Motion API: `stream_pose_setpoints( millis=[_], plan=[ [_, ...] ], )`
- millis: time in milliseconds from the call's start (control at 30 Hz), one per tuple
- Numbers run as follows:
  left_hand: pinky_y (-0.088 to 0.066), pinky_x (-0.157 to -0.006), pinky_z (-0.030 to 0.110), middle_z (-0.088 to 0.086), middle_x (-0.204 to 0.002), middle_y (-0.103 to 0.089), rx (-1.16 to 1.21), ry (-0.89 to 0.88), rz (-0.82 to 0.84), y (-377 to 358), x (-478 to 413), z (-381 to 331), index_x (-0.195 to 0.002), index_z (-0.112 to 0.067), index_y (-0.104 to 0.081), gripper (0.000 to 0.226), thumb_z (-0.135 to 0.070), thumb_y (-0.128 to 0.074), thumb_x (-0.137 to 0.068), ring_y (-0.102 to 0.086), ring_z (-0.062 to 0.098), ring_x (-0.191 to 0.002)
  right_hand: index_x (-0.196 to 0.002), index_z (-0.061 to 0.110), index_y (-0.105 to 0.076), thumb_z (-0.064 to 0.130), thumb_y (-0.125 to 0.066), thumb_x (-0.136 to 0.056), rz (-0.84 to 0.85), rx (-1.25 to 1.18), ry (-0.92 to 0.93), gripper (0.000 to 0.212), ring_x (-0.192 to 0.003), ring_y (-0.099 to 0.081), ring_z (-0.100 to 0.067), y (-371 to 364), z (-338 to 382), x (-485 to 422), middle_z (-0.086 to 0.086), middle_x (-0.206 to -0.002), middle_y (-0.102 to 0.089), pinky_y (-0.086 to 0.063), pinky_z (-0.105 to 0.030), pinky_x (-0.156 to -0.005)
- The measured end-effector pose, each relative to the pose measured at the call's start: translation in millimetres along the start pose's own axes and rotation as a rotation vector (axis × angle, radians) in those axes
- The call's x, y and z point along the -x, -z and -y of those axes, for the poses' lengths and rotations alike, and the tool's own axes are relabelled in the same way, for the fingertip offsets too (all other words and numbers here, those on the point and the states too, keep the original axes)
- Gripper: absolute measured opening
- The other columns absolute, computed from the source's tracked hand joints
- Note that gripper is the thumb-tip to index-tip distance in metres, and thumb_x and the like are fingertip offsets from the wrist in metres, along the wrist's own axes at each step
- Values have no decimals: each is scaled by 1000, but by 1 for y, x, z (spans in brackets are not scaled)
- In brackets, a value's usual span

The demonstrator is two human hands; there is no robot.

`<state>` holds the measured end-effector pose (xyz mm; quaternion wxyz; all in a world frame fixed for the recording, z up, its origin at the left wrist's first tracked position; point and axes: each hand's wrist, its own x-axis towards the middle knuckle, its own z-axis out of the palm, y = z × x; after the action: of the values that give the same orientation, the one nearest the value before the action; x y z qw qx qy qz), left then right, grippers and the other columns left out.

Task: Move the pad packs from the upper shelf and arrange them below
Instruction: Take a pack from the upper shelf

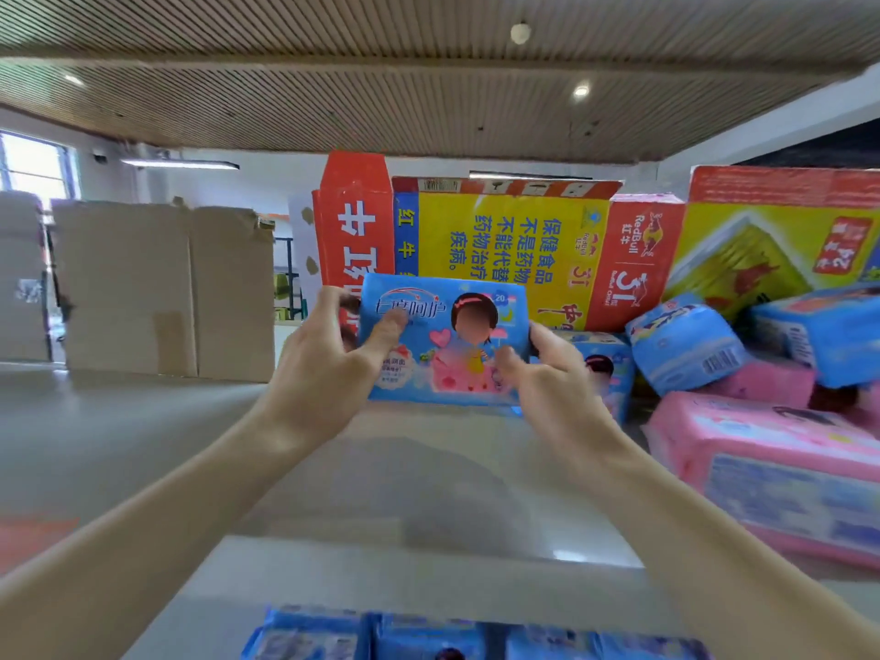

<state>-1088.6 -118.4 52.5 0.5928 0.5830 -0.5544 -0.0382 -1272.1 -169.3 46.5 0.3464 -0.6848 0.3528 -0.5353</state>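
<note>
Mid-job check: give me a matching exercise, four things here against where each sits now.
1 blue pack with cartoon girl
2 big pink pack
3 brown cardboard box
4 row of blue packs

a far left of the upper shelf
b bottom edge, below the shelf
c between left hand and right hand
d right side of the shelf

Pairs: 1-c, 2-d, 3-a, 4-b

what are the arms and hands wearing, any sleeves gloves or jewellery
Nothing visible. The left hand and right hand have no gloves, rings or bracelets showing. The left forearm and right forearm are unsleeved, with no watch, up to the frame's edge.
</note>
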Motion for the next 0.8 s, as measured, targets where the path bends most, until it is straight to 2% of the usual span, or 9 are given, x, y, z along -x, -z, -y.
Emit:
stream_pose_setpoints(
  millis=[67,133,233,300,400,500,600,700,800],
  plan=[
    [-49,-57,15,-23,-73,-65,30,-43,-30,3,31,-17,-103,-27,-51,28,-51,-60,-91,-65,-1,-69,-98,11,-64,2,-51,-97,8,-51,65,16,-76,-52,-18,14,8,25,-3,-82,-62,-40,-33,-69],
    [-56,-63,28,-34,-76,-63,58,-62,-37,3,62,-34,-102,-28,-50,30,-54,-58,-89,-67,2,-70,-96,11,-64,0,-50,-97,18,-76,108,17,-75,-50,-20,31,14,52,-6,-81,-59,-38,-34,-68],
    [-60,-69,37,-25,-87,-65,79,-77,5,1,106,-55,-102,-39,-47,25,-57,-55,-87,-69,3,-78,-97,12,-63,1,-52,-95,31,-50,167,16,-76,-54,-28,60,20,93,-13,-85,-63,-41,-38,-66],
    [-61,-71,33,-21,-101,-66,94,-96,41,-3,133,-69,-103,-47,-46,19,-55,-58,-91,-70,1,-85,-102,15,-65,6,-57,-93,31,-37,186,16,-84,-63,-24,83,23,120,-5,-92,-70,-48,-40,-73],
    [-60,-79,33,-19,-113,-66,142,-105,78,-8,176,-88,-112,-52,-49,28,-52,-59,-86,-69,4,-99,-109,23,-67,7,-60,-92,5,-62,194,24,-83,-67,-9,119,28,161,8,-93,-74,-51,-25,-71],
    [-60,-77,30,-25,-114,-66,125,-64,84,-18,220,-99,-114,-51,-52,32,-49,-61,-84,-70,2,-93,-117,29,-66,21,-65,-91,0,-31,167,27,-92,-69,-7,144,20,199,8,-105,-73,-53,-21,-76],
    [-61,-76,34,-20,-112,-70,68,0,81,-28,252,-103,-119,-41,-60,32,-41,-66,-87,-72,4,-85,-125,34,-63,41,-63,-84,-9,26,111,42,-106,-66,-13,159,4,227,2,-120,-67,-54,-38,-91],
    [-60,-83,38,-18,-111,-71,36,48,117,-32,274,-103,-124,-33,-63,34,-37,-67,-90,-71,5,-94,-127,34,-62,40,-66,-88,3,11,67,40,-101,-67,-10,168,-7,246,0,-120,-66,-57,-34,-84],
    [-60,-82,40,-15,-112,-71,2,72,131,-34,294,-101,-123,-30,-63,28,-26,-65,-96,-71,4,-94,-131,33,-60,44,-63,-84,-4,60,52,48,-108,-64,-12,171,-19,262,4,-120,-65,-56,-42,-89]
  ],
)
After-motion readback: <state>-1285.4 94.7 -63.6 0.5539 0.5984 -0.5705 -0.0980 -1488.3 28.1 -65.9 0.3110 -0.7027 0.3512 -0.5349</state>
